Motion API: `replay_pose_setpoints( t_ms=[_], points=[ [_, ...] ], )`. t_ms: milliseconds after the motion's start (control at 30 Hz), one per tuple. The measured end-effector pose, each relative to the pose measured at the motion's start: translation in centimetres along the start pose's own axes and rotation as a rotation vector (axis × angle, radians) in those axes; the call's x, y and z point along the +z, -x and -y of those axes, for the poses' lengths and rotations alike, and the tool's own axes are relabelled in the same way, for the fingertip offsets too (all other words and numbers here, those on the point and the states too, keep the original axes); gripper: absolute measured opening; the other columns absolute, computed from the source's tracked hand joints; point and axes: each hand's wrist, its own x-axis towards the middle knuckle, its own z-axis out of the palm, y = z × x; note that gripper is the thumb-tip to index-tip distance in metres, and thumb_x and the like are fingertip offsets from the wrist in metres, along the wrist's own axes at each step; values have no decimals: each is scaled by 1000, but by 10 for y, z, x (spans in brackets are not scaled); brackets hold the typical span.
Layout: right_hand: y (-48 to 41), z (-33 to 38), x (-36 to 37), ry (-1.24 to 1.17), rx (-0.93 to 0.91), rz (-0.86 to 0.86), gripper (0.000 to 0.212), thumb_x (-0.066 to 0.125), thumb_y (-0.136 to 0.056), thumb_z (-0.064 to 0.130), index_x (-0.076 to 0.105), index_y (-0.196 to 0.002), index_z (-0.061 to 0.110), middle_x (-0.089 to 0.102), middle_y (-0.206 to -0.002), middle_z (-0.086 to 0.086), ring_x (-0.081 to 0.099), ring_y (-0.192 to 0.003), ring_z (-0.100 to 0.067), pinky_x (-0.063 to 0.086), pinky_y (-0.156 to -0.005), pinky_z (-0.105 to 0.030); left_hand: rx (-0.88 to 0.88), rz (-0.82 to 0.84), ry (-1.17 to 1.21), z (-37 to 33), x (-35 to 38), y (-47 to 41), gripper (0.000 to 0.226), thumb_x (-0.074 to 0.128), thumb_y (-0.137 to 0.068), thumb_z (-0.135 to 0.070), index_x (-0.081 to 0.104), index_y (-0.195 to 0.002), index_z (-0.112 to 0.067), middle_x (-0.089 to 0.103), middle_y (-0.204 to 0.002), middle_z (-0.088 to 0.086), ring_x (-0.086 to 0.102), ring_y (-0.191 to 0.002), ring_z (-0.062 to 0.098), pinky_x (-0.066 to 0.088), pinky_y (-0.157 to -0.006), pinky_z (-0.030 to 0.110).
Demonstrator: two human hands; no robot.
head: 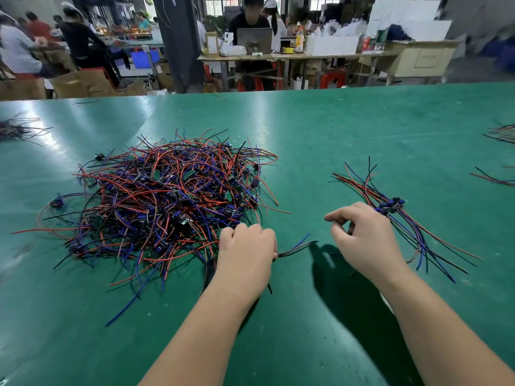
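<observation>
Head view: our left hand [246, 246] fisted on wire [296, 247] at pile [167, 196] edge. Wire axis runs rightward, tip toward right hand [365, 238], which is loosely curled, empty, just beside bundle [390, 207]. We judge right hand nearer for take.

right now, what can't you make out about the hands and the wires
Head view, left hand: its curled fingers hide how many wires it grips.
Head view, right hand: its back hides whether the curled fingers hold anything.
Head view, tangled pile: small boards too buried to count.
Head view, wire heap: cut off by the right edge.
</observation>
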Motion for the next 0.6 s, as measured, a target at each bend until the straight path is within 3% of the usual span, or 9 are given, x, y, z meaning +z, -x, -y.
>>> replay_pose_setpoints(
  t_ms=[100, 233, 333, 433, 600],
  points=[
    [-1, 0, 1, -16, 21, -44, 19, 62, -78, 4, 72, -84, 19, 60, -78, 8, 45, -59, 4, 29, -62, -17, 34, -268, 164, -12, -3, 0, 8, 45, -97, -25, 53, -97, -29, 59, -97, -10, 50, -95, 18, 20, -81, 33],
    [-3, 1, 0, -231, 213, -67, 19, 60, -77, 3, 66, -85, 19, 61, -67, 7, 47, -48, -7, 37, -51, -15, 34, -617, 741, -30, -13, 5, 8, 49, -90, -12, 56, -88, -17, 59, -82, -5, 55, -75, 18, 41, -71, 31],
    [0, 11, -6, -695, 277, 259, 26, 62, -80, -4, 71, -91, 18, 67, -79, -1, 51, -53, -6, 41, -52, -15, -96, -525, 1143, -34, -15, 5, 13, 50, -96, -18, 52, -85, -25, 61, -79, -5, 55, -69, 6, 46, -67, 21],
    [9, 22, -8, -902, 117, 605, 25, 71, -71, 6, 75, -91, 21, 72, -88, 1, 53, -64, -6, 42, -56, -14, -209, -422, 1383, -33, -15, 1, 15, 52, -96, -11, 55, -84, -20, 62, -74, -7, 57, -63, 4, 48, -65, 20],
    [11, 27, -9, -989, 150, 653, 25, 82, -60, 9, 75, -83, 15, 69, -73, -6, 60, -57, -13, 43, -50, -18, -219, -389, 1445, -31, -16, 0, 12, 57, -93, -12, 60, -82, -17, 64, -67, -10, 58, -64, 4, 47, -63, 16]
  ],
)
